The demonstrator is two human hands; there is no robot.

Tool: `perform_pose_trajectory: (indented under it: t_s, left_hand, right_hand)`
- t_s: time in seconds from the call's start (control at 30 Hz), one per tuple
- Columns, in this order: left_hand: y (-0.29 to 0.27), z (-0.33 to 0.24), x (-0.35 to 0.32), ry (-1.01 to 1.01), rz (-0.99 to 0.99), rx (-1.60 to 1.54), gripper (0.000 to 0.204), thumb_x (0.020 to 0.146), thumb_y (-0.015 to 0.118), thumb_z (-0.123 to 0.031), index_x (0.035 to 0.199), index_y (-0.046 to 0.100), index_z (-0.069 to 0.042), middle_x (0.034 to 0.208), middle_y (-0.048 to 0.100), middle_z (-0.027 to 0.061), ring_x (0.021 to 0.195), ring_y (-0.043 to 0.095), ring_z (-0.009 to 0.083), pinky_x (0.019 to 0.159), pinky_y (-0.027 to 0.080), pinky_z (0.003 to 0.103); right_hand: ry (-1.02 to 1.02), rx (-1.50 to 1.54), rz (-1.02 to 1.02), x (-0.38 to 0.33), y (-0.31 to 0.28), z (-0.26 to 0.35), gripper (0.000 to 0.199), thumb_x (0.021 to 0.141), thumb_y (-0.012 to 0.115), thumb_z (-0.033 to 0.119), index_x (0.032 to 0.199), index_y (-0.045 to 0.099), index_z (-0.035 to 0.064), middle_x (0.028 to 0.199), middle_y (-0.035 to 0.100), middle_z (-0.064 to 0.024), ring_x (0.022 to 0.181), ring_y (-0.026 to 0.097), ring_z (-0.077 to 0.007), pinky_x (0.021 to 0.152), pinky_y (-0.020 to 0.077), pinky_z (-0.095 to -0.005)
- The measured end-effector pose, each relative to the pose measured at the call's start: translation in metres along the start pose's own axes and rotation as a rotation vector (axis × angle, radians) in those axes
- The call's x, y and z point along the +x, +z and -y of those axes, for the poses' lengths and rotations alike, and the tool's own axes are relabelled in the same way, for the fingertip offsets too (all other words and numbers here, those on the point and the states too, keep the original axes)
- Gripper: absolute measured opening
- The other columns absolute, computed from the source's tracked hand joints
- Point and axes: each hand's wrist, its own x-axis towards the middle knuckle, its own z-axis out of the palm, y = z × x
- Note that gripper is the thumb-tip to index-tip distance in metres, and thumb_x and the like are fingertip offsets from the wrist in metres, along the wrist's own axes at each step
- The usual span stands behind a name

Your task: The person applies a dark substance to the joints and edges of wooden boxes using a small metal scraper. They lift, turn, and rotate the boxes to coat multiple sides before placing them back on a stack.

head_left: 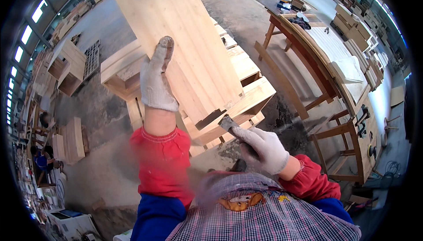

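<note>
A long pale wooden panel (185, 42) runs from the top of the view down toward me, over other wooden pieces. My left hand (157, 76), in a white work glove with a dirty thumb, grips its left edge. One digit stretches along the panel's face; the other fingers are mostly hidden. My right hand (266, 150), also gloved, is closed around a putty knife (227, 123). Its dark, smeared blade is close to the panel's near end, where a dark notch (210, 118) shows. I cannot tell whether blade and wood touch.
Under the panel are an open wooden box (121, 71) and a slatted wooden stack (242, 62). At right stands a long workbench (304, 47) with boards and tools. More wooden boxes (68, 67) sit on the floor at left, and people (43, 159) are farther off.
</note>
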Motion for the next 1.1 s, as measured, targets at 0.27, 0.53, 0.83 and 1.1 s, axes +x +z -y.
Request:
perform_pose_trajectory:
  t_s: [0.27,0.53,0.83,1.1]
  left_hand:
    - [-0.006,0.002,0.002,-0.005,0.051,0.073,0.046,0.091,0.065,-0.023,0.128,0.051,0.001,0.117,0.064,0.0112,0.103,0.065,0.0247,0.086,0.056,0.042]
    - [-0.009,0.003,0.000,-0.025,0.035,0.018,0.041,0.089,0.067,-0.019,0.119,0.052,0.005,0.114,0.061,0.0108,0.111,0.059,0.0167,0.096,0.049,0.031]
    - [0.002,-0.005,-0.009,-0.063,0.106,0.002,0.047,0.089,0.066,-0.022,0.125,0.050,0.004,0.115,0.061,0.0109,0.106,0.062,0.0186,0.089,0.054,0.035]
    - [-0.010,-0.004,-0.006,-0.072,0.073,0.004,0.039,0.094,0.060,-0.021,0.126,0.054,-0.001,0.123,0.062,0.0113,0.109,0.062,0.0254,0.092,0.053,0.041]
  right_hand:
    - [-0.077,-0.370,0.381,0.052,-0.043,0.050,0.054,0.079,0.064,0.014,0.131,0.050,0.0094,0.078,0.059,-0.0096,0.064,0.062,-0.0272,0.054,0.0499,-0.0361]
    - [0.055,-0.584,0.429,0.057,-0.092,0.033,0.058,0.081,0.057,0.013,0.136,0.047,0.0240,0.069,0.061,-0.0080,0.062,0.064,-0.0260,0.052,0.0501,-0.0371]
    - [-0.055,-0.472,0.337,0.046,-0.055,0.059,0.049,0.079,0.062,0.014,0.128,0.054,0.0156,0.070,0.058,-0.0059,0.060,0.061,-0.0228,0.049,0.0475,-0.0335]
    - [0.112,-0.494,0.284,0.034,-0.081,0.030,0.046,0.081,0.060,0.008,0.126,0.057,0.0139,0.076,0.063,-0.0077,0.065,0.064,-0.0253,0.054,0.0505,-0.0344]
